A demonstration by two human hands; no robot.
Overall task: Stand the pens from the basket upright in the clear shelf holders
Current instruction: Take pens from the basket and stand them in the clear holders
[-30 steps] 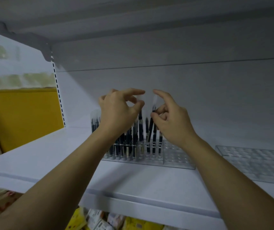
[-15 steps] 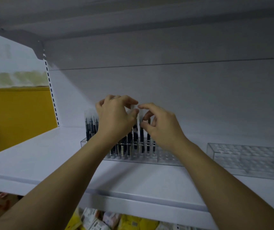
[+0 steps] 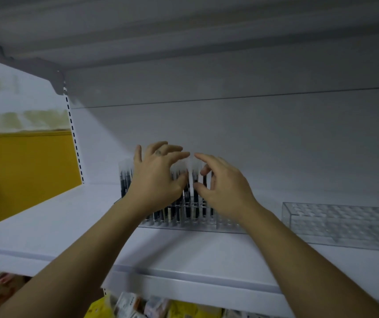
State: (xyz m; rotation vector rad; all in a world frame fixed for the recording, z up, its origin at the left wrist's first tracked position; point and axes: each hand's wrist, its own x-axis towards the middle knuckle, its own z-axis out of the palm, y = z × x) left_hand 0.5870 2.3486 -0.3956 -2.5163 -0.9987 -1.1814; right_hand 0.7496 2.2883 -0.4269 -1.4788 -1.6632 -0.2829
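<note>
Left hand (image 3: 158, 177): open, fingers spread and nearly straight, arched over the frosted caps of the pens; whether the fingertips touch the caps cannot be told.
Right hand (image 3: 224, 187): index finger stretched out to the left, thumb below it, the other fingers loosely curved. 1 pen stands in the gap between thumb and index; whether it is pinched or free cannot be told.
Pens (image 3: 193, 203): dark barrels with pale caps, standing upright in close rows, partly hidden behind both hands.
Pen holder (image 3: 230, 226): clear, on the shelf near its back wall; the pens fill its left part.
Second holder (image 3: 344, 226): clear, with a grid of cells, to the right, apart from the 1st.
Shelf (image 3: 184, 255): white, both forearms reaching over its front edge.
Yellow panel (image 3: 27, 171): far left.
Packets (image 3: 156, 306): below the shelf, blurred.
</note>
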